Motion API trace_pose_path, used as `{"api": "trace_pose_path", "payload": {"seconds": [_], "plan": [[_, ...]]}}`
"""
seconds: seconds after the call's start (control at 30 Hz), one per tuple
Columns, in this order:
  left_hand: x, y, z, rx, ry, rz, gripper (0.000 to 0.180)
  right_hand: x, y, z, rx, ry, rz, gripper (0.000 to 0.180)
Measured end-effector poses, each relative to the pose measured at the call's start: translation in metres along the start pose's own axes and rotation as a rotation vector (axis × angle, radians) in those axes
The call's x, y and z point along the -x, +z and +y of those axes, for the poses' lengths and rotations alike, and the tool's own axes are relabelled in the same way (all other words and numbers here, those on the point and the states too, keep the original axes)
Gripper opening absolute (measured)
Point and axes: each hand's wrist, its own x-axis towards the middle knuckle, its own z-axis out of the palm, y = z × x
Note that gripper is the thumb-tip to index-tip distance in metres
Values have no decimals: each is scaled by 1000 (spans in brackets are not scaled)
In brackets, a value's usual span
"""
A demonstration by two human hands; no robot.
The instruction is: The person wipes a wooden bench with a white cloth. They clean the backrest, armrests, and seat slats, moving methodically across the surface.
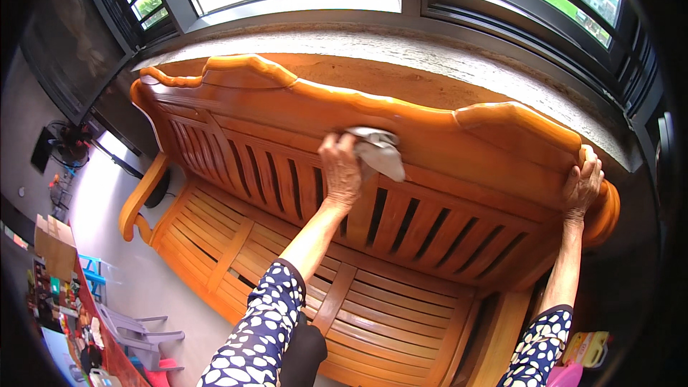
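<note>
A long bench of glossy orange-brown wood [423, 136] with a wavy-topped, slatted back fills the middle of the head view. Against the upper panel of that back, my left hand [341, 172] presses a pale grey-white cloth [380, 152], its fingers closed on the cloth's left side. One corner of the cloth hangs down over the rail above the slats. At the backrest's right end, my right hand [584, 180] grips the top edge, fingers wrapped over it. My knee in dark cloth [304, 355] is by the seat's front.
Behind the bench runs a stone window sill [344, 49] below dark-framed windows. A purple plastic chair [140, 330] stands on the floor at lower left, near a cluttered table with a cardboard box [56, 244]. A yellow container [589, 349] sits at lower right.
</note>
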Motion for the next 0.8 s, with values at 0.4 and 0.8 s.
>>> {"api": "trace_pose_path", "payload": {"seconds": [0.4, 0.8], "plan": [[3, -5, -28, 120, -108, -68, 65, -59, -7, -279, -183, -126, -56, 42], [-92, -34, -15, 97, 348, 121, 41, -68, 36, -307, -12, -3, -1, 28]]}}
